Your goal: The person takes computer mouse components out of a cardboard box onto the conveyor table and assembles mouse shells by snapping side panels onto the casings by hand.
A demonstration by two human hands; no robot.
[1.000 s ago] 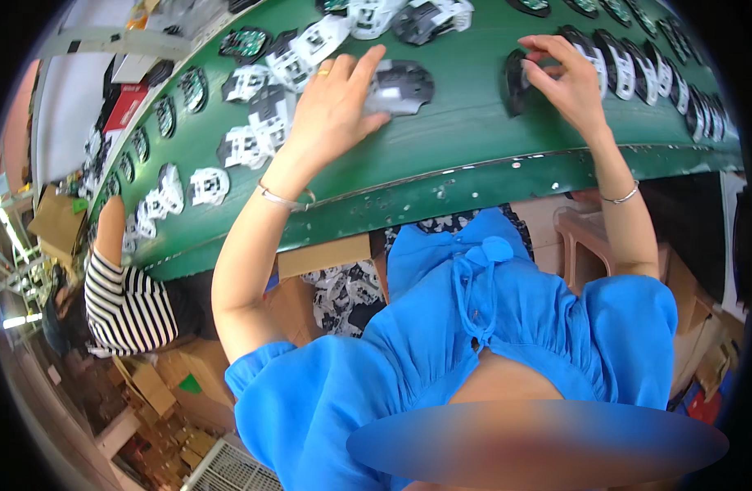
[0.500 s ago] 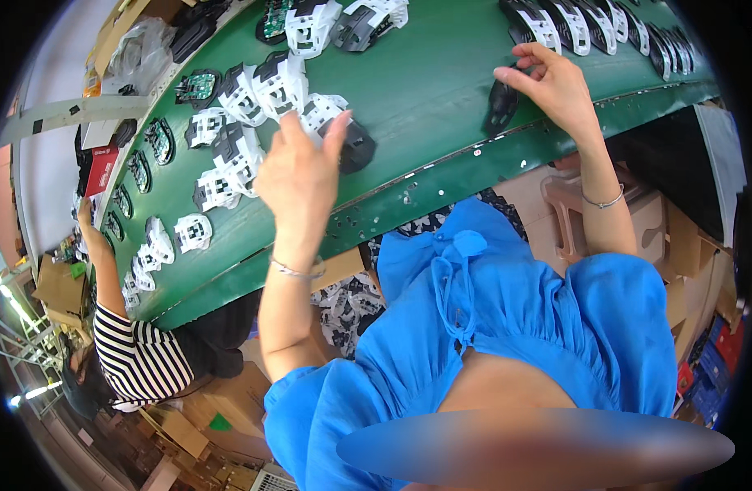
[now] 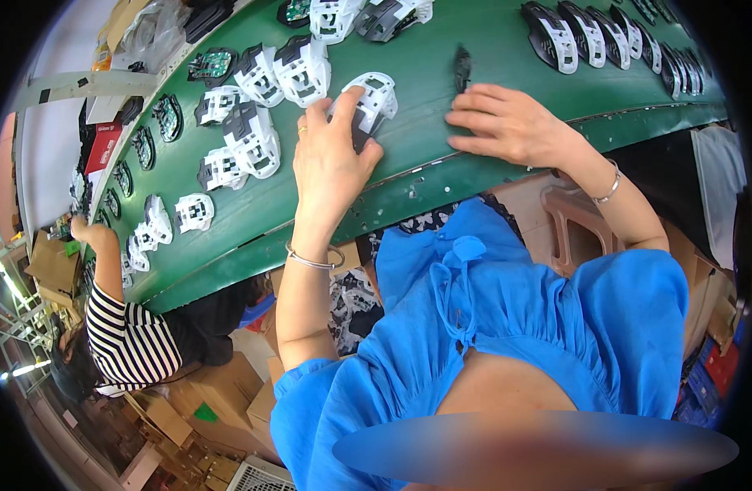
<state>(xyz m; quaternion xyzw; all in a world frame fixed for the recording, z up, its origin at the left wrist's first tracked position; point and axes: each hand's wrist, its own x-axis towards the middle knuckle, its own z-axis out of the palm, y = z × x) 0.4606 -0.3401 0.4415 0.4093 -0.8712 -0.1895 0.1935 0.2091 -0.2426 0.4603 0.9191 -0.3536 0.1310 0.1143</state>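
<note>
My left hand (image 3: 333, 159) is closed on a white-and-black computer mouse shell (image 3: 377, 96) on the green bench. The index finger lies along the shell and the thumb is beside its dark end. To the right, my right hand (image 3: 511, 127) points left, its fingers curled close together. A slim black plastic piece (image 3: 462, 67), smeared by motion, stands up from those fingers; its lower end is hidden behind them. Just beyond my left hand sit other white-and-black shells (image 3: 302, 72), with a further one (image 3: 251, 139) at its left.
Rows of black-and-white shells (image 3: 552, 39) stand at the far right of the green bench (image 3: 425, 90). Green circuit boards in black bases (image 3: 212, 64) line its left edge. A co-worker in a striped shirt (image 3: 134, 348) works at the lower left. A beige stool (image 3: 568, 225) stands under the bench.
The black piece has moved left across the bench with my right hand, which has turned to point left. My left hand has stayed at the mouse shell, which now shows more of its white part.
</note>
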